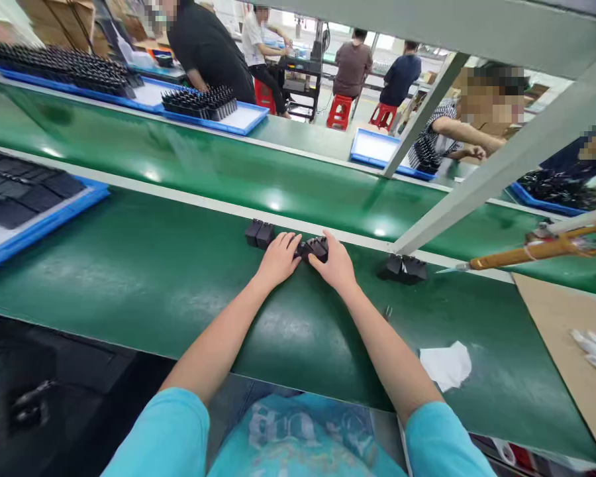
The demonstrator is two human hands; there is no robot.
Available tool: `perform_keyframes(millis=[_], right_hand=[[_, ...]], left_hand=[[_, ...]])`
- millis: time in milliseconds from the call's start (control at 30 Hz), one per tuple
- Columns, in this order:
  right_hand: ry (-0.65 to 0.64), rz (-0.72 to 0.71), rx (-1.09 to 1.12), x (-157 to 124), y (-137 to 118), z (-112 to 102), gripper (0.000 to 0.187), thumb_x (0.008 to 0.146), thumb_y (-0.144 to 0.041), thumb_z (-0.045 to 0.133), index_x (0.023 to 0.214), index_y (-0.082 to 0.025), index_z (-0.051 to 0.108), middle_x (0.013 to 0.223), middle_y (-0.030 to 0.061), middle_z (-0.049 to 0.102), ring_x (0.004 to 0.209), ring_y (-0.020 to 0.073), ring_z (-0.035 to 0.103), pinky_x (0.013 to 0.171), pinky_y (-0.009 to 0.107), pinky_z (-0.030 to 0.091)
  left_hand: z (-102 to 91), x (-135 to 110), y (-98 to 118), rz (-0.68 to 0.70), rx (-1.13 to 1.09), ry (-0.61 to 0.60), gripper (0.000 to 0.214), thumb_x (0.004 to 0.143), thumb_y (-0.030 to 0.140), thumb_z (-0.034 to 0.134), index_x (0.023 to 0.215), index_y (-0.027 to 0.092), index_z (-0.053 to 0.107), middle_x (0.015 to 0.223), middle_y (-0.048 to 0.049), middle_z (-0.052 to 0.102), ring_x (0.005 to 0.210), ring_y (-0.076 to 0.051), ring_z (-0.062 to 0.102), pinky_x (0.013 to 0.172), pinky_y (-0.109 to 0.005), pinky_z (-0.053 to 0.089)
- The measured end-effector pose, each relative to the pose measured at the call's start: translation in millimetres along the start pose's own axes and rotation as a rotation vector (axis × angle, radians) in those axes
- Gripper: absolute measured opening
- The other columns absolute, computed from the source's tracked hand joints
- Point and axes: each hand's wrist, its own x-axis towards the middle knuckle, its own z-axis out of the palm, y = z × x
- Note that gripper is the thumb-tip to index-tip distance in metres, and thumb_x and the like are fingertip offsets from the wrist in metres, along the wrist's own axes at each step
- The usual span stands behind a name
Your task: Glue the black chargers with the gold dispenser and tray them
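Observation:
Both my arms reach forward over the green belt (144,278). My left hand (279,259) and my right hand (334,264) close from either side on a small cluster of black plastic parts (314,248) lying on the belt near its far rail. Just left of my left hand sits another pair of black parts (259,233), untouched. A third pair of black parts (404,268) rests on the belt to the right of my right hand.
A blue tray (44,222) with dark flat parts sits at left. A white cloth (446,365) and brown cardboard (566,331) lie at right. An orange-handled tool (526,254) juts over the belt. Grey frame struts (477,192) slant overhead. People work at trays across the far belt.

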Motion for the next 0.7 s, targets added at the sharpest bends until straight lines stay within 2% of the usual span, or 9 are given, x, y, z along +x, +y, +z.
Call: perform_keyframes(millis=[67, 133, 200, 233, 333, 400, 500, 633, 700], right_hand=[[-0.05, 0.192, 0.346, 0.1, 5.6, -9.0, 0.071, 0.066, -0.037, 0.068, 0.132, -0.023, 0.048, 0.123, 0.0092, 0.058, 0.11, 0.0261, 0.055, 0.096, 0.044, 0.048], [-0.097, 0.345, 0.674, -4.8, 8.7, -19.4, 0.066, 0.068, -0.041, 0.066, 0.129, -0.024, 0.049, 0.116, 0.0068, 0.061, 0.096, 0.0207, 0.06, 0.077, 0.034, 0.056], [-0.142, 0.476, 1.023, -16.9, 7.5, -31.3, 0.055, 0.075, -0.046, 0.054, 0.125, -0.024, 0.051, 0.11, 0.0051, 0.063, 0.082, 0.0157, 0.062, 0.058, 0.025, 0.054], [-0.161, 0.511, 1.157, -25.3, 5.3, -37.5, 0.051, 0.078, -0.047, 0.048, 0.124, -0.024, 0.052, 0.109, 0.0047, 0.063, 0.08, 0.0144, 0.062, 0.053, 0.022, 0.052], [-0.233, 0.527, 1.465, -53.3, -5.1, -54.0, 0.045, 0.084, -0.045, 0.041, 0.122, -0.026, 0.054, 0.113, 0.0034, 0.064, 0.088, 0.0141, 0.063, 0.053, 0.019, 0.051], [-0.287, 0.509, 1.583, -68.5, -12.2, -60.9, 0.044, 0.086, -0.044, 0.039, 0.123, -0.025, 0.054, 0.115, 0.0045, 0.064, 0.093, 0.0154, 0.063, 0.053, 0.019, 0.052], [-0.338, 0.495, 1.628, -79.9, -17.8, -64.8, 0.047, 0.087, -0.045, 0.037, 0.125, -0.024, 0.053, 0.116, 0.0079, 0.064, 0.094, 0.016, 0.063, 0.053, 0.019, 0.052], [-0.362, 0.512, 1.654, -81.5, -17.3, -64.8, 0.048, 0.088, -0.046, 0.035, 0.126, -0.023, 0.052, 0.116, 0.0097, 0.064, 0.087, 0.015, 0.064, 0.055, 0.02, 0.053], [-0.383, 0.509, 1.67, -81.3, -16.3, -65.2, 0.048, 0.088, -0.046, 0.034, 0.128, -0.024, 0.051, 0.117, 0.0095, 0.063, 0.087, 0.0152, 0.065, 0.055, 0.02, 0.054]], left_hand=[[-5.6, -2.0, 1.9, -0.063, -0.04, 0.015, 0.056, 0.084, 0.032, 0.062, 0.135, 0.013, 0.047, 0.126, -0.0143, 0.053, 0.119, -0.03, 0.047, 0.1, -0.043, 0.042], [-11.4, -4.3, 5.0, -0.135, -0.16, 0.048, 0.059, 0.083, 0.039, 0.063, 0.135, 0.017, 0.047, 0.122, -0.0127, 0.055, 0.112, -0.029, 0.051, 0.092, -0.04, 0.048], [-16.8, -6.6, 9.2, -0.233, -0.375, 0.104, 0.061, 0.083, 0.046, 0.061, 0.135, 0.021, 0.045, 0.12, -0.0112, 0.054, 0.106, -0.025, 0.055, 0.08, -0.034, 0.052], [-19.1, -7.6, 11.5, -0.272, -0.502, 0.126, 0.061, 0.083, 0.049, 0.061, 0.135, 0.022, 0.046, 0.119, -0.0108, 0.054, 0.103, -0.024, 0.056, 0.074, -0.032, 0.053], [-23.7, -10.0, 17.9, -0.277, -0.884, 0.162, 0.063, 0.08, 0.053, 0.061, 0.132, 0.02, 0.049, 0.117, -0.0111, 0.054, 0.101, -0.022, 0.056, 0.071, -0.028, 0.052], [-25.3, -11.8, 22.0, -0.207, -1.107, 0.17, 0.067, 0.077, 0.055, 0.064, 0.132, 0.019, 0.05, 0.116, -0.0113, 0.054, 0.104, -0.022, 0.055, 0.08, -0.029, 0.051], [-27.8, -16.0, 29.0, -0.113, -1.375, 0.15, 0.077, 0.069, 0.052, 0.074, 0.134, 0.021, 0.049, 0.116, -0.0101, 0.055, 0.105, -0.022, 0.055, 0.088, -0.031, 0.048], [-34.6, -21.8, 39.3, -0.114, -1.578, 0.052, 0.072, 0.065, 0.04, 0.081, 0.129, 0.023, 0.054, 0.115, -0.0094, 0.056, 0.102, -0.021, 0.056, 0.088, -0.029, 0.049], [-38.2, -22.7, 43.1, -0.139, -1.651, 0.009, 0.067, 0.064, 0.041, 0.082, 0.123, 0.021, 0.058, 0.113, -0.0104, 0.059, 0.101, -0.022, 0.058, 0.088, -0.031, 0.049]])
